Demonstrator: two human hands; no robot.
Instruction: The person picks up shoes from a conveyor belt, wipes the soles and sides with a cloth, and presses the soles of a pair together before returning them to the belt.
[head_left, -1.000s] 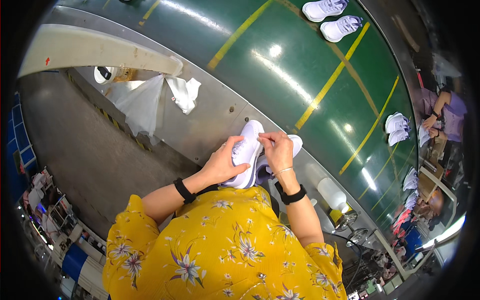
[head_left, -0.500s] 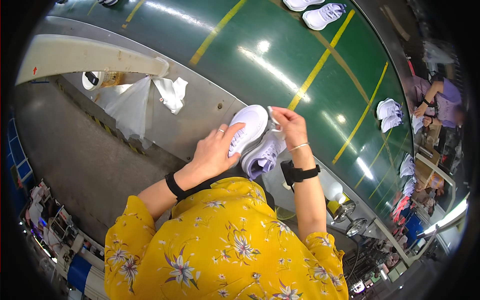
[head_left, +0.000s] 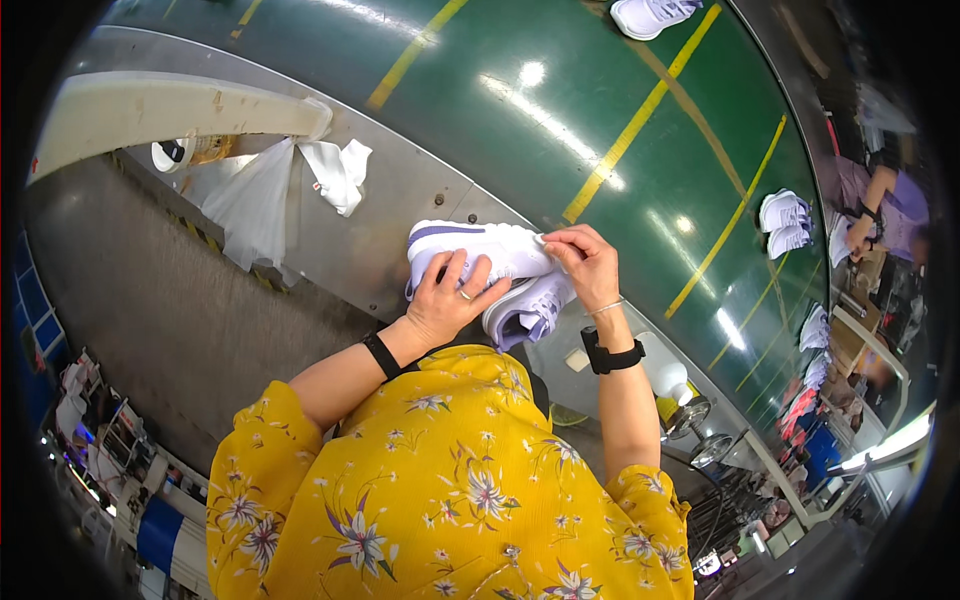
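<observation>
Two sneakers sit in this person's hands, right at the near edge of the green conveyor belt (head_left: 600, 110). The upper sneaker (head_left: 480, 245) is white with a lilac stripe along its side, lying on its side with the sole edge showing pale. The lower sneaker (head_left: 528, 308) is lilac-toned with white, laces facing us, tucked just under and against the first one. Left hand (head_left: 445, 300) is wrapped around the heel end of the upper sneaker, fingers spread over it, a ring on one finger. Right hand (head_left: 585, 262) is pinching at the toe end of that same sneaker, fingertips closed on its edge. Each wrist carries one black band, two in all, plus a thin bracelet on the right.

Counting further out: one more pair of white sneakers (head_left: 785, 222) rides the belt to the right, side by side, well apart from the hands. One lilac-white shoe (head_left: 650, 14) shows at the top edge, partly cut off. More white shoes line the belt's far right rim, too small to count. Yellow lines, at least three, cross the green surface.

To the left, one white cloth (head_left: 340, 172) and one clear plastic bag (head_left: 250, 205) hang off a cream rail (head_left: 170, 108). One roll of tape (head_left: 172, 155) sits just under that rail. Another person in a purple top (head_left: 890, 195) stands at the far right.
</observation>
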